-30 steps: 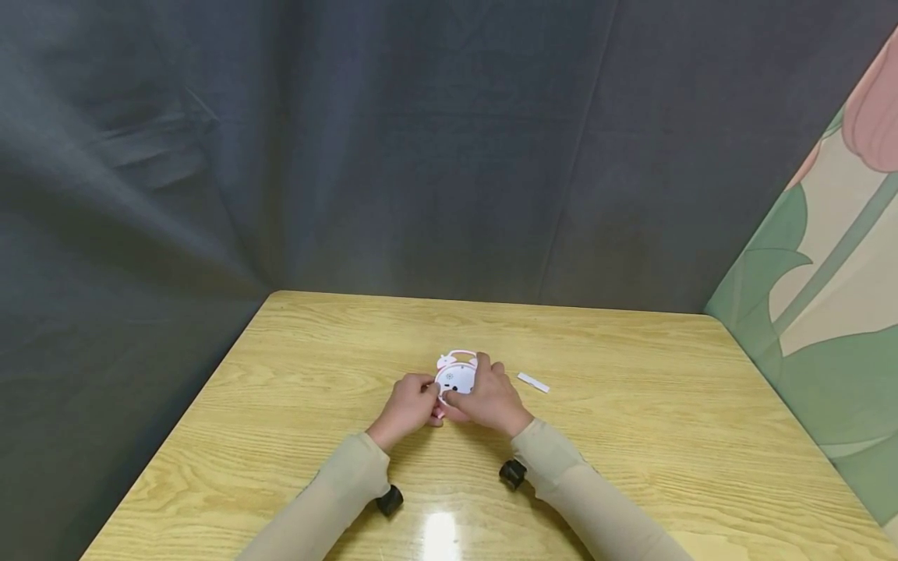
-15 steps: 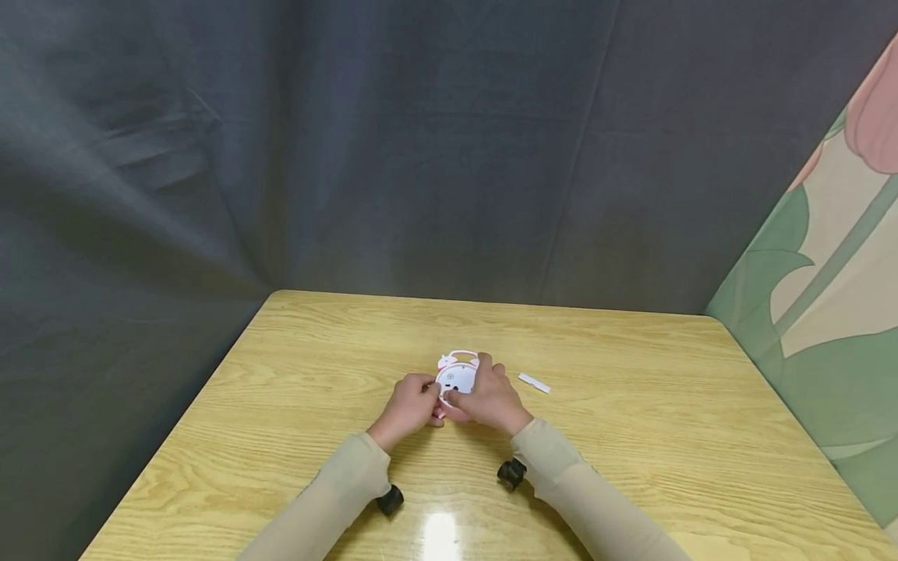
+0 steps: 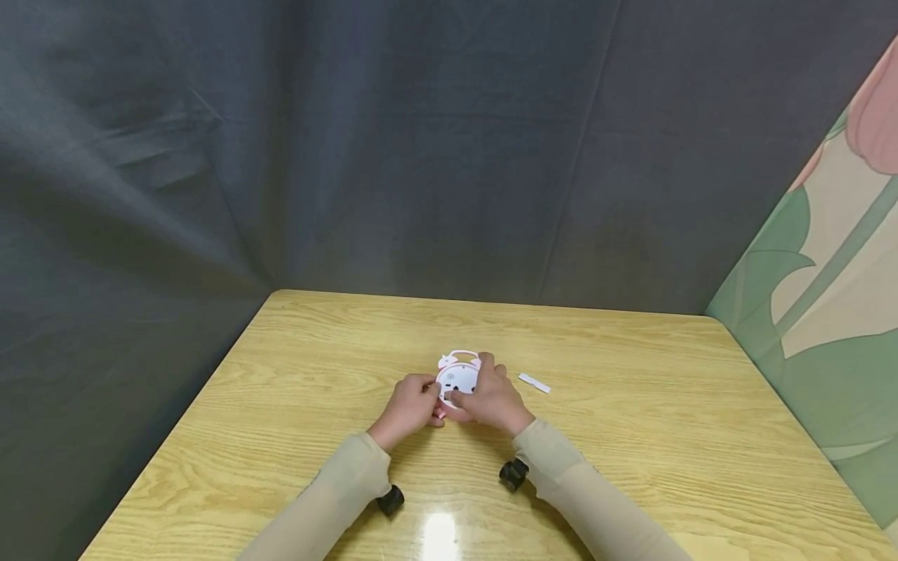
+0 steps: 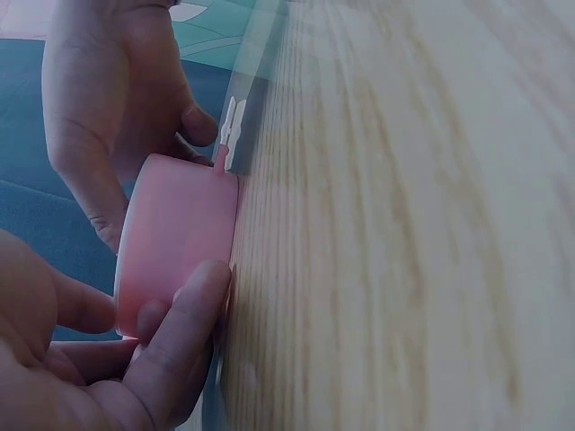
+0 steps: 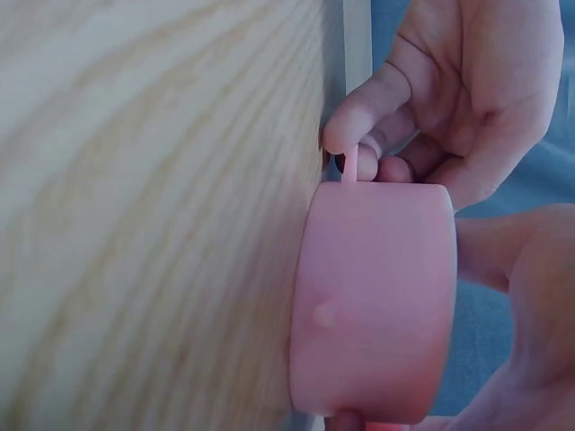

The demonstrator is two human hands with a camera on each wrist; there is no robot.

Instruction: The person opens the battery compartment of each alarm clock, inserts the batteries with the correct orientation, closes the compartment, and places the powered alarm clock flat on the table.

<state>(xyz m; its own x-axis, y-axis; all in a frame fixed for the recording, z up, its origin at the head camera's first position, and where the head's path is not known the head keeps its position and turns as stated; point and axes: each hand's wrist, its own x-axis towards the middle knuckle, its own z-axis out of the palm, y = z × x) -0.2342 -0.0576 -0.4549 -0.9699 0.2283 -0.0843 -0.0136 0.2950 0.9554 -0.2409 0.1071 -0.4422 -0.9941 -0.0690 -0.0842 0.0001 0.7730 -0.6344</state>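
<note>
A pink twin-bell alarm clock [image 3: 459, 376] lies on the table with its white back facing up and its bells and handle pointing away from me. My left hand [image 3: 409, 407] grips the clock's lower left side; in the right wrist view its fingers pinch a small pink foot [image 5: 351, 165]. Across the right side of the clock lies my right hand [image 3: 494, 399], its thumb pressing on the lower part of the back and its fingers curled around the far right edge. The pink side wall [image 4: 184, 238] shows in the left wrist view. What is under the right thumb is hidden.
A small white strip [image 3: 534, 382] lies on the wooden table [image 3: 617, 436] right of the clock. A dark curtain [image 3: 435, 156] hangs behind and to the left. A flower-patterned panel [image 3: 828, 312] stands at the right edge.
My right hand and thumb have shifted very slightly, and a bit more of the clock's back shows beside them. My left hand keeps its hold in place.
</note>
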